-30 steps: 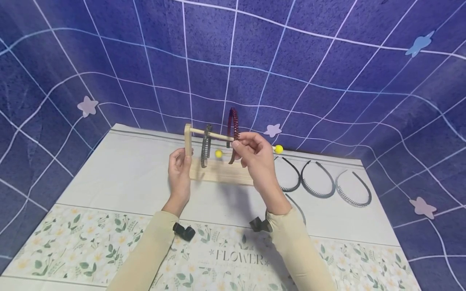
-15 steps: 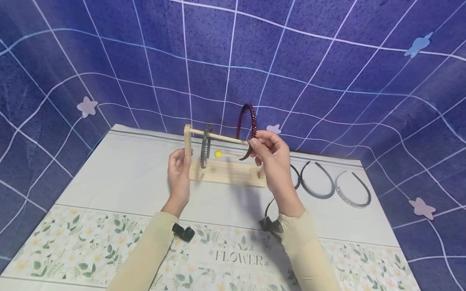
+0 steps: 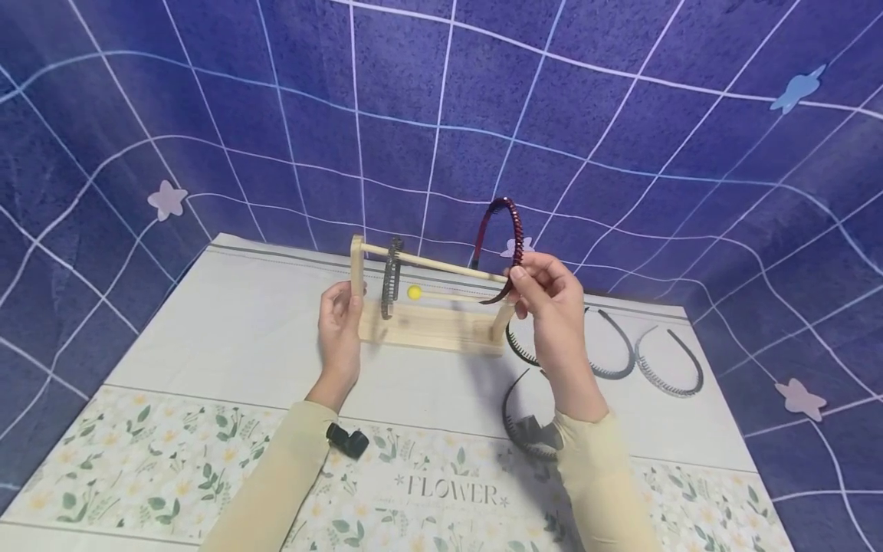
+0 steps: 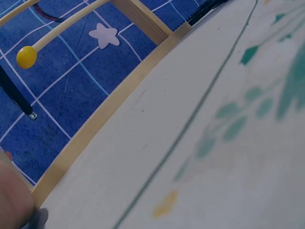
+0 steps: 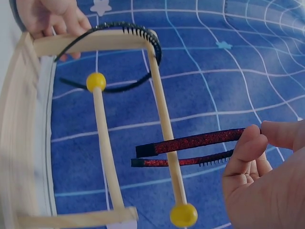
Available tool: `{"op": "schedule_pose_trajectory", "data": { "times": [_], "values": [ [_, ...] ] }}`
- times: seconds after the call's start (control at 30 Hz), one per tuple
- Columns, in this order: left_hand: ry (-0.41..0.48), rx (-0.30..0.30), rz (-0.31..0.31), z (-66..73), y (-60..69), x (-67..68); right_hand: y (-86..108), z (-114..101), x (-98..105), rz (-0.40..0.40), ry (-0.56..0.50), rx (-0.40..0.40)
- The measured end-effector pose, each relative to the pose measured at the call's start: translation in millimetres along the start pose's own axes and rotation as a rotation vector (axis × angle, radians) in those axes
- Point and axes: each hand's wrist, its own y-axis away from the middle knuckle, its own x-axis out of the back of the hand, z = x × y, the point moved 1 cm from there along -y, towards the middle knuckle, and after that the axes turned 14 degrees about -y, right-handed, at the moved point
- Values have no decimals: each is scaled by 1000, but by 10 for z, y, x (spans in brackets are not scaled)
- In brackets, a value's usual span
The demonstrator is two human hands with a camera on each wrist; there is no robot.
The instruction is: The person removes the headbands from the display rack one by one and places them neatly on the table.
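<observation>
My left hand (image 3: 339, 326) grips the upright of a wooden stand (image 3: 356, 268) at its left end. A dark toothed headband (image 3: 391, 280) hangs on the stand's upper rod, near that upright. My right hand (image 3: 555, 314) pinches a dark red toothed headband (image 3: 518, 230) by its side, towards the rod's free right end. In the right wrist view, the red headband's two arms pass on either side of the upper rod, close to its yellow end ball (image 5: 183, 215). That ball is hidden behind my right hand in the head view. A lower rod ends in another yellow ball (image 3: 414, 292).
Right of the stand, several headbands lie on the white cloth, among them a grey one (image 3: 669, 386) and a dark one (image 3: 614, 373). Another headband (image 3: 509, 418) lies nearer, partly behind my right wrist camera. A blue gridded curtain (image 3: 414, 115) rises behind.
My right hand has moved the red headband rightwards along the upper rod, away from the dark headband. The left hand and stand have stayed in place.
</observation>
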Motion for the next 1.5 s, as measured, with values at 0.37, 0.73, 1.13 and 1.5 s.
{"op": "schedule_pose_trajectory", "data": {
  "times": [0.37,0.73,1.13,1.5],
  "values": [
    [-14,7,-2,12,-4,-19,13,-95,275,53,20,55],
    [-16,9,-1,-6,-4,-3,40,-186,476,54,33,87],
    [-17,5,0,0,1,-4,84,-193,685,70,49,69],
    [0,4,-9,-12,-10,-9,116,-212,907,94,197,47]
  ]
}}
